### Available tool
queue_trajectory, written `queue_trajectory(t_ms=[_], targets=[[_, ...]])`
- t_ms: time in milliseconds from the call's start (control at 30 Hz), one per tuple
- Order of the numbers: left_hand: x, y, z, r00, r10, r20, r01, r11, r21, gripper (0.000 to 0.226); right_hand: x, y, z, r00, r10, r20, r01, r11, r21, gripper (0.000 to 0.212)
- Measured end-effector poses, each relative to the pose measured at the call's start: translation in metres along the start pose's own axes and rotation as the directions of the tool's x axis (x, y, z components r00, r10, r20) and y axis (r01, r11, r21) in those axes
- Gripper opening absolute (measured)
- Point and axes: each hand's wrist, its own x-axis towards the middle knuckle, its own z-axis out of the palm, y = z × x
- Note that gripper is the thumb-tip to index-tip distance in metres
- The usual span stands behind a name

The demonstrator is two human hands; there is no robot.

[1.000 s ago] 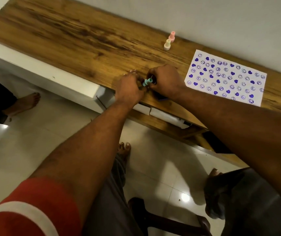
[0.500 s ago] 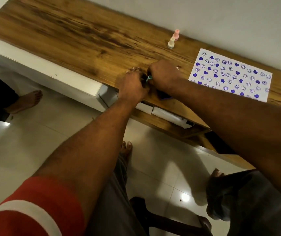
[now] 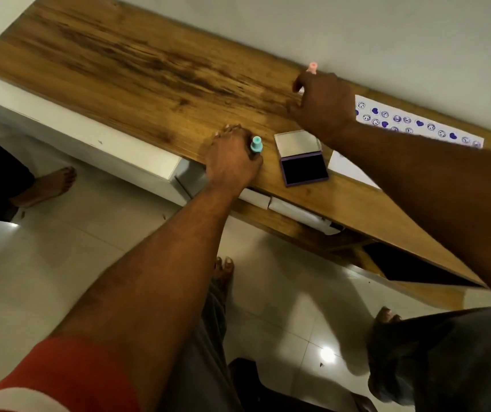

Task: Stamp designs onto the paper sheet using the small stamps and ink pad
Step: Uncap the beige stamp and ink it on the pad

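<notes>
My left hand (image 3: 232, 162) rests near the front edge of the wooden table (image 3: 137, 69), its fingers closed around the base of an upright teal stamp (image 3: 256, 144). Just right of it the purple ink pad (image 3: 302, 157) lies open, with its dark pad toward me. My right hand (image 3: 324, 105) reaches to the back of the table, beside a pink stamp (image 3: 312, 67) at the wall. A pale bit of a cream stamp (image 3: 300, 90) shows under its fingers, and the grip is hidden. The paper sheet (image 3: 416, 123), covered with purple hearts and faces, lies partly under my right forearm.
The wall runs right behind the table. A white drawer unit (image 3: 119, 150) sits under the table's front left edge. Another person's bare foot (image 3: 50, 185) rests on the tiled floor at the left. My own feet and a dark stool are below.
My hands have parted, uncovering the open ink pad. The right hand moved up and back to the stamps at the wall. The left hand stays put with the teal stamp.
</notes>
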Motion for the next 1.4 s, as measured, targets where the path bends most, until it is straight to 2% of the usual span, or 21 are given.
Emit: queue_trajectory(t_ms=[167,267,400,600,700,800,1033,1200,1400], targets=[[0.010,-0.004,0.000,0.995,-0.029,0.096,0.029,1.000,0.002,0.076,0.033,0.018,0.003,0.995,0.046,0.094,-0.030,0.985,-0.170,0.044],[0.011,-0.004,0.000,0.992,-0.040,0.118,0.041,0.999,-0.001,0.087,0.041,0.020,0.012,0.991,0.060,0.118,-0.042,0.988,-0.152,0.046],[0.012,-0.007,0.001,0.992,-0.029,0.124,0.037,0.998,-0.056,0.089,0.050,0.022,0.020,0.990,0.109,0.094,-0.103,0.992,-0.072,0.045],[0.013,-0.007,-0.003,0.996,-0.027,0.090,0.035,0.996,-0.088,0.086,0.049,0.024,0.024,0.985,0.077,0.154,-0.068,0.996,-0.066,0.037],[0.014,-0.006,-0.003,0.999,-0.052,-0.013,0.050,0.991,-0.124,0.072,0.041,0.012,0.020,0.969,-0.066,0.238,0.076,0.997,-0.033,0.034],[0.016,-0.006,-0.003,0.994,-0.062,-0.087,0.051,0.991,-0.124,0.058,0.031,-0.006,0.015,0.913,-0.216,0.346,0.201,0.976,0.077,0.036],[0.019,-0.010,-0.010,0.991,-0.101,-0.084,0.089,0.987,-0.134,0.052,0.021,-0.035,-0.001,0.912,-0.367,0.181,0.273,0.875,0.400,0.035],[0.022,-0.007,-0.012,0.981,-0.138,-0.135,0.110,0.974,-0.198,0.044,0.017,-0.038,-0.004,0.889,-0.421,0.178,0.311,0.842,0.441,0.035],[0.018,-0.005,-0.014,0.979,-0.104,-0.178,0.060,0.970,-0.234,0.038,0.012,-0.034,0.007,0.887,-0.435,0.153,0.333,0.834,0.441,0.036]])
